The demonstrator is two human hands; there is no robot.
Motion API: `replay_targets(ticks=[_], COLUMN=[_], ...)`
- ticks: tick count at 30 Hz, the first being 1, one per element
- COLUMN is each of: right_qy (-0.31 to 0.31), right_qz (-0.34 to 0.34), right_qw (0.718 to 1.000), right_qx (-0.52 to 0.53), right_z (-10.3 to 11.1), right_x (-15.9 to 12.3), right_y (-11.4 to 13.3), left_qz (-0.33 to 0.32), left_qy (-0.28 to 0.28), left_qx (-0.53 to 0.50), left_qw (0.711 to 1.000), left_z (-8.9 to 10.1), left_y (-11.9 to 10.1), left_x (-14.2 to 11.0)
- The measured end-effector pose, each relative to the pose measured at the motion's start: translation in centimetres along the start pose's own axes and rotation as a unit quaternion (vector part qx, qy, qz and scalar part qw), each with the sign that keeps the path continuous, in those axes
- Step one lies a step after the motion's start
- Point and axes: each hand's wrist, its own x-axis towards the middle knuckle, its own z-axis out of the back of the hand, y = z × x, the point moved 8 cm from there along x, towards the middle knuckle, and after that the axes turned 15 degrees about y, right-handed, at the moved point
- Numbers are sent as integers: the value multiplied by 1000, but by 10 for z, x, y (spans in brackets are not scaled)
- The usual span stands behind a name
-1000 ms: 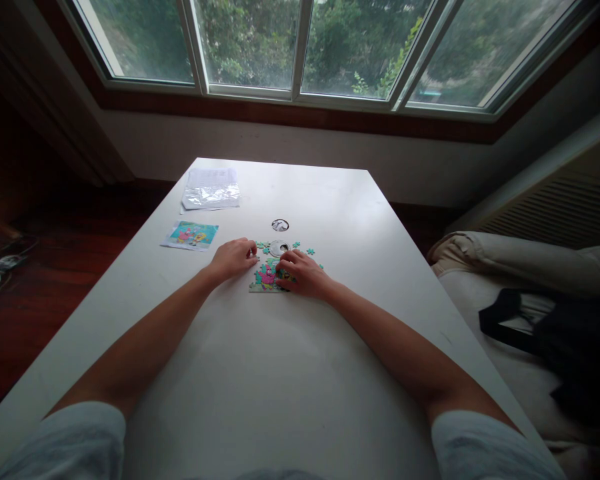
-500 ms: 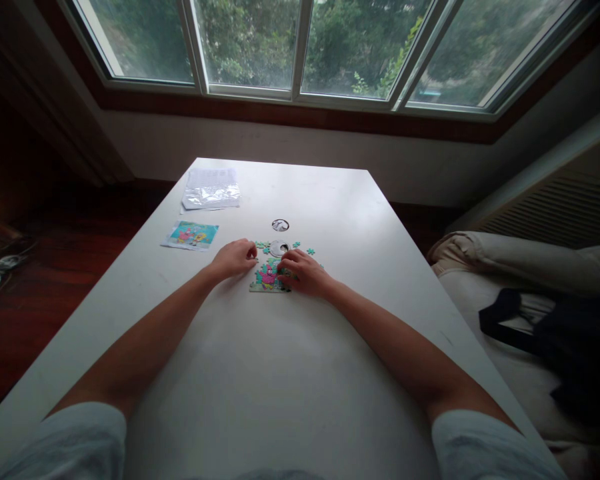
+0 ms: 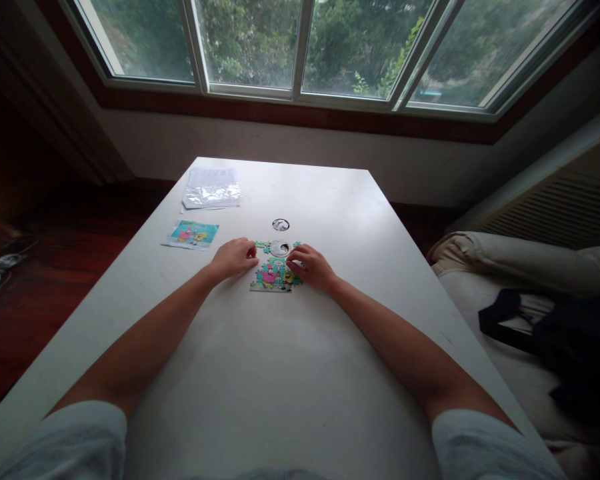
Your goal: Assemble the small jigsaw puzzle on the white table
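A partly joined jigsaw puzzle (image 3: 270,275) with a pink figure and green parts lies flat on the white table. My left hand (image 3: 235,257) rests at its upper left corner, fingers curled together; whether anything is between them is hidden. Over the puzzle's right side is my right hand (image 3: 313,267), thumb and fingertips closed near the yellow figure, and I cannot make out what they pinch. Loose green puzzle pieces (image 3: 263,245) lie just beyond the puzzle. Behind it sits a round, pale ring-like object (image 3: 280,248), and past that a smaller dark-rimmed disc (image 3: 281,225).
A printed picture sheet (image 3: 193,234) with the same figures lies left of my left hand. Farther back is a clear plastic packet (image 3: 211,189) on paper. Right of the table (image 3: 290,373), a pale padded seat (image 3: 480,293) holds a dark cloth item (image 3: 570,347).
My right hand has shifted rightward across the puzzle, uncovering more of its middle and the yellow figure. The left hand stays nearly where it was.
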Motion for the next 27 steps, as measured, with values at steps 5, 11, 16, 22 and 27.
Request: replay_targets(ticks=[5,11,16,22,27], right_qy=[2,2,0,-3,-13], right_qz=[-12,-12,-7,-8,-9], right_qw=[1000,1000,1000,1000,1000], right_qx=[-1,2,2,3,6], right_z=[-1,-1,-1,1,5], right_x=[0,-1,-1,-1,-2], right_y=[-2,-3,-2,-2,-2], left_qz=[5,-34,-50,-40,-48], left_qy=[-6,12,16,2,21], left_qx=[4,-17,-20,-12,-6], left_qw=[1000,999,998,999,999], left_z=[-1,-1,1,2,4], left_y=[-1,0,-3,-1,4], left_x=[-1,0,0,0,-1])
